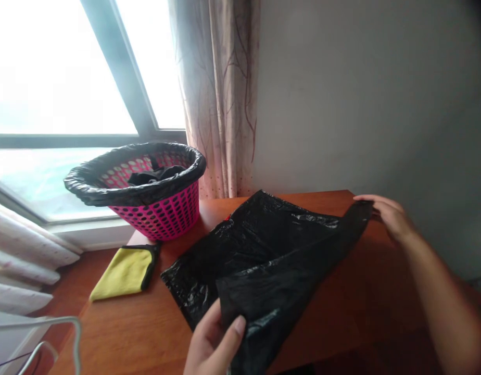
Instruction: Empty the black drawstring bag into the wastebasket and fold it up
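A black plastic bag (264,255) lies spread across the wooden table (373,291), partly folded over itself. My left hand (213,344) at the near edge pinches the bag's lower corner, thumb on top. My right hand (389,213) grips the bag's far right corner, fingers closed on the plastic, lifting it slightly off the table.
A pink perforated basket (166,211) lined with a black bag stands at the table's back left. A yellow cloth (123,273) lies in front of it. A curtain (220,94) and window (61,78) are behind. A metal rail (49,333) shows at lower left.
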Demonstrator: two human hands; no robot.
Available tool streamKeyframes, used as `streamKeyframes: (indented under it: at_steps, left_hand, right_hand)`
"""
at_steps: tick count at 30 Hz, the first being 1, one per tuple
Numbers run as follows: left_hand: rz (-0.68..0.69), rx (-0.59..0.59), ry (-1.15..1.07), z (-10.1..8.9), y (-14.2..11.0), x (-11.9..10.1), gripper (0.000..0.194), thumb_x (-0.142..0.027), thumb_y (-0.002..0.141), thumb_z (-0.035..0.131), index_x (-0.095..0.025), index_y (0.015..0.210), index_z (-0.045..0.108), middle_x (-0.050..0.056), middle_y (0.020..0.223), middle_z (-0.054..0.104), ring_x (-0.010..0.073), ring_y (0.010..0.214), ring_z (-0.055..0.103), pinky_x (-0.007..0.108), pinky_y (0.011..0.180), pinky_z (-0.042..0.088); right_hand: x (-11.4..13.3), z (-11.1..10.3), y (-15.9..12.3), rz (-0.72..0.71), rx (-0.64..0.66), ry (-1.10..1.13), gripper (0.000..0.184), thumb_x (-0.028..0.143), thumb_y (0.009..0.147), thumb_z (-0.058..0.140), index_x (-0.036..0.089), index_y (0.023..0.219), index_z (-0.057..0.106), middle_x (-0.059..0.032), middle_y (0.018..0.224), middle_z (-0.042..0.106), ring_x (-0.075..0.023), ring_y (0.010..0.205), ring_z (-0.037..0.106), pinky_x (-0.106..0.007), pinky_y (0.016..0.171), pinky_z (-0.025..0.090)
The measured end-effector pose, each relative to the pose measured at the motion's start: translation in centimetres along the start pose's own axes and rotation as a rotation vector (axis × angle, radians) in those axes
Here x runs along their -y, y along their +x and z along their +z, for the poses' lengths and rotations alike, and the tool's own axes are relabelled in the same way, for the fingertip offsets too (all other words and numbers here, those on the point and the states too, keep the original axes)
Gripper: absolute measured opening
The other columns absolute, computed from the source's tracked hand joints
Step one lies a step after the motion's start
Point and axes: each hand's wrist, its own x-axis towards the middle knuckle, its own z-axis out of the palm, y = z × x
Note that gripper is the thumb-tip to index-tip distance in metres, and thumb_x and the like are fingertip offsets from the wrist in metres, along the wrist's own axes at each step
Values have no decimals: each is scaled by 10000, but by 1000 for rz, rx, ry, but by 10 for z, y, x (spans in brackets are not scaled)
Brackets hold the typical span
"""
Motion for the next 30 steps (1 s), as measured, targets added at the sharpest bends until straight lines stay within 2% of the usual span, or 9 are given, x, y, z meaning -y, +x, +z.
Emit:
streamKeyframes:
  at_steps: [2, 4, 8, 12, 17, 21, 26, 28, 30]
  left_hand:
    - [20, -58, -13, -12, 13, -13, 511, -504, 643, 823, -216, 1058, 746, 105, 1015, 755, 341, 999, 680, 423, 819, 579]
    - [54, -135, 22, -29, 26, -17, 536, -504, 643, 824, -197, 1071, 727, 99, 1017, 747, 308, 957, 681, 354, 766, 571]
    - [149, -243, 91, -65, 54, -15, 504, -505, 653, 820, -189, 1032, 717, 73, 1026, 744, 269, 1003, 657, 304, 825, 533]
    - [258, -308, 269, -100, 78, -19, 458, -507, 699, 773, -195, 1027, 701, 56, 1023, 747, 272, 1024, 653, 322, 867, 520]
    - [347, -391, 707, -136, 98, -16, 471, -549, 728, 676, -186, 1027, 664, 66, 851, 739, 292, 798, 687, 344, 681, 532]
    - [316, -391, 949, -148, 105, -6, 653, -517, 821, 553, -180, 1376, 485, 95, 1004, 741, 308, 896, 715, 360, 707, 541]
    - [208, -471, 1203, -140, 93, -15, 712, -513, 900, 445, -141, 1494, 317, 98, 906, 725, 311, 803, 723, 358, 608, 530]
    - [254, -564, 1351, -132, 83, -23, 701, -530, 930, 393, -137, 1504, 305, 139, 995, 699, 335, 833, 707, 385, 595, 527]
    - [432, -604, 1459, -121, 75, -30, 670, -533, 944, 368, -159, 1499, 333, 185, 1184, 629, 370, 1000, 661, 450, 713, 548]
  right_hand:
    - [30, 27, 14, -110, 31, -148, 352, 205, 817, 461, 151, 1036, 731, -135, 1089, 722, -214, 916, 663, -328, 800, 505]
    - [54, 64, 28, -190, 9, -344, 349, 167, 807, 460, 150, 1005, 747, -107, 1014, 736, -227, 906, 655, -363, 829, 496]
    - [81, 147, 52, -405, 86, -643, 306, 142, 807, 513, 182, 978, 764, -69, 970, 730, -232, 932, 638, -366, 887, 476]
    - [82, 218, 61, -521, 180, -831, 244, 198, 837, 591, 153, 1003, 765, -132, 950, 679, -263, 987, 586, -373, 936, 449]
    - [62, 279, 56, -508, 241, -838, 308, 315, 902, 617, 161, 1156, 697, -138, 1122, 651, -266, 1093, 558, -399, 1010, 417]
    - [40, 299, 50, -474, 290, -863, 403, 394, 936, 576, 190, 1283, 599, -142, 1233, 634, -258, 1111, 593, -446, 1008, 438]
    - [23, 291, 45, -448, 315, -883, 470, 316, 952, 482, 120, 1376, 535, -174, 1336, 600, -272, 1232, 553, -393, 1066, 414]
    - [20, 283, 42, -453, 311, -884, 481, 316, 975, 415, 112, 1400, 511, -164, 1410, 546, -262, 1300, 502, -387, 1105, 383]
    - [20, 276, 38, -463, 318, -887, 486, 329, 989, 378, 118, 1407, 509, -154, 1454, 508, -262, 1346, 457, -397, 1135, 351]
